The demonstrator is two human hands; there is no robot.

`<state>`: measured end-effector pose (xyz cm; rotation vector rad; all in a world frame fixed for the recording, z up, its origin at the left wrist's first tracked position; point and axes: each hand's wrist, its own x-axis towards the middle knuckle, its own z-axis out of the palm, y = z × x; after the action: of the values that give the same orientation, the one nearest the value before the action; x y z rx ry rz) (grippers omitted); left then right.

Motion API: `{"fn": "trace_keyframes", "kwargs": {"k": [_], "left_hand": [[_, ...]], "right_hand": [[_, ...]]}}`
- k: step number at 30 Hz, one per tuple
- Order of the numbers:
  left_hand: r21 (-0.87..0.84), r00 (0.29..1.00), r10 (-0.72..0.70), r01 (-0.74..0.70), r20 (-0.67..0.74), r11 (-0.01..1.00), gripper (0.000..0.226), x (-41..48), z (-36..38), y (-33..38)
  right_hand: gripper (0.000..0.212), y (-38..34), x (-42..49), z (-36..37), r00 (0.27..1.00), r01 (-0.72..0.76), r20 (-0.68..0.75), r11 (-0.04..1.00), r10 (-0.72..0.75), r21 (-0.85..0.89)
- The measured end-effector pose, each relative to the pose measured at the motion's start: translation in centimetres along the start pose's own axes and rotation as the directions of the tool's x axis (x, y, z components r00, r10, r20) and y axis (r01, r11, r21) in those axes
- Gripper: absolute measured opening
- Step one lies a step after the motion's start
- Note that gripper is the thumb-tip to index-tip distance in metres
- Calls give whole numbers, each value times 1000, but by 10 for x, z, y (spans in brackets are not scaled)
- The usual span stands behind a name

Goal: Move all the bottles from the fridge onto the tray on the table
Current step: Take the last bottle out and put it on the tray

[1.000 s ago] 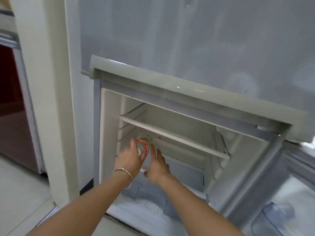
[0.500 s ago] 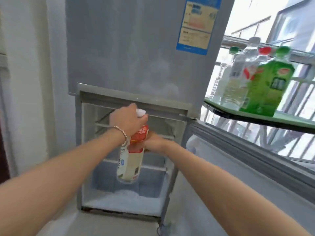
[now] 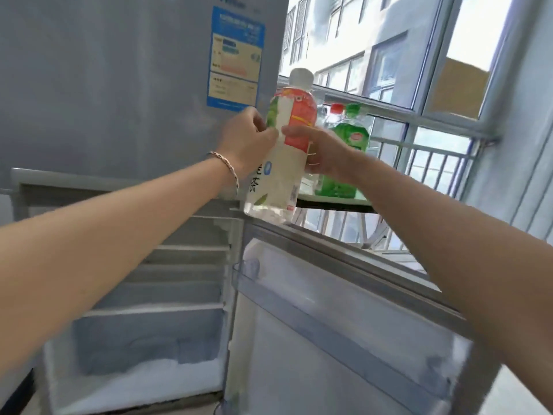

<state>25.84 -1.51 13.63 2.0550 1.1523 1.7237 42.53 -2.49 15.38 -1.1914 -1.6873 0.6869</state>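
Note:
A pale tea bottle (image 3: 279, 175) with a white cap and a red-and-green label hangs upright in the air, above the open fridge door. My left hand (image 3: 248, 139) grips its left side and my right hand (image 3: 321, 151) grips its right side. Behind it, a green bottle (image 3: 347, 139) with a green cap and a clear bottle with a red cap (image 3: 335, 109) stand on a green tray (image 3: 332, 199), partly hidden by my right hand. The grey fridge (image 3: 119, 85) fills the left; its lower compartment (image 3: 155, 295) stands open with bare shelves.
The open lower fridge door (image 3: 329, 319) juts out below my right arm, with its shelf rails. A window with a metal railing (image 3: 434, 157) lies behind the tray. A pale wall (image 3: 520, 145) stands at the right edge.
Both hands lifted the tea bottle out of the lower compartment and carried it up and to the right, toward the tray. The view swung from the fridge interior up to the window.

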Motion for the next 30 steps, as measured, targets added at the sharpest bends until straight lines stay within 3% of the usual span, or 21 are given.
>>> {"fn": "trace_keyframes", "kwargs": {"k": [6, 10, 13, 19, 27, 30], "left_hand": [[-151, 974, 144, -117, 178, 981, 20, 5, 76, 47], [-185, 906, 194, -131, 375, 974, 40, 12, 138, 65], [-117, 856, 132, -85, 501, 989, 54, 18, 177, 63], [-30, 791, 75, -71, 607, 997, 64, 20, 220, 45], [-101, 763, 100, -45, 638, 994, 68, 22, 238, 30], [-120, 767, 118, -54, 630, 991, 66, 16, 231, 28]], "right_hand": [[68, 6, -17, -96, 951, 73, -290, 990, -105, -120], [49, 35, -13, -148, 816, 84, -549, 977, -180, -195], [70, 60, 5, -165, 708, -14, -669, 942, -228, -336], [77, 109, 45, -169, 684, 34, -693, 958, -230, -284], [58, 139, 62, -176, 690, 18, -701, 972, -182, -235], [47, 135, 61, -169, 731, -50, -668, 966, -139, -256]]}}
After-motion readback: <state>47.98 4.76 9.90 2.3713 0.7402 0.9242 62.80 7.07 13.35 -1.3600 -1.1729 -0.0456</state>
